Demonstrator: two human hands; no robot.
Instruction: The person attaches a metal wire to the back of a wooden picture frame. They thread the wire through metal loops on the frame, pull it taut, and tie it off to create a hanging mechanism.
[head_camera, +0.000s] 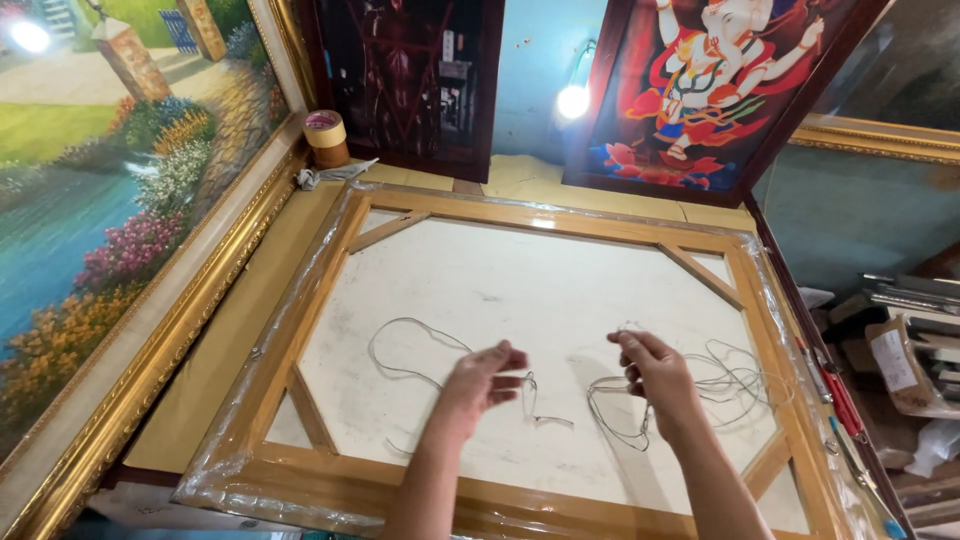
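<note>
A wooden picture frame (540, 215) wrapped in clear plastic lies face down on the table, its pale canvas back up. A thin white string (405, 372) loops loosely across the canvas. My left hand (484, 378) pinches the string near the middle of the canvas. My right hand (655, 372) pinches another part of it, where a tangle of loops (730, 385) spreads toward the frame's right side. Both hands hover just above the canvas, a short gap apart.
A gold-framed landscape painting (110, 200) leans at the left. Two dark-framed pictures (700, 90) stand at the back. A roll of brown tape (326, 138) sits in the back left corner. Tools and boxes (900, 350) crowd the right edge.
</note>
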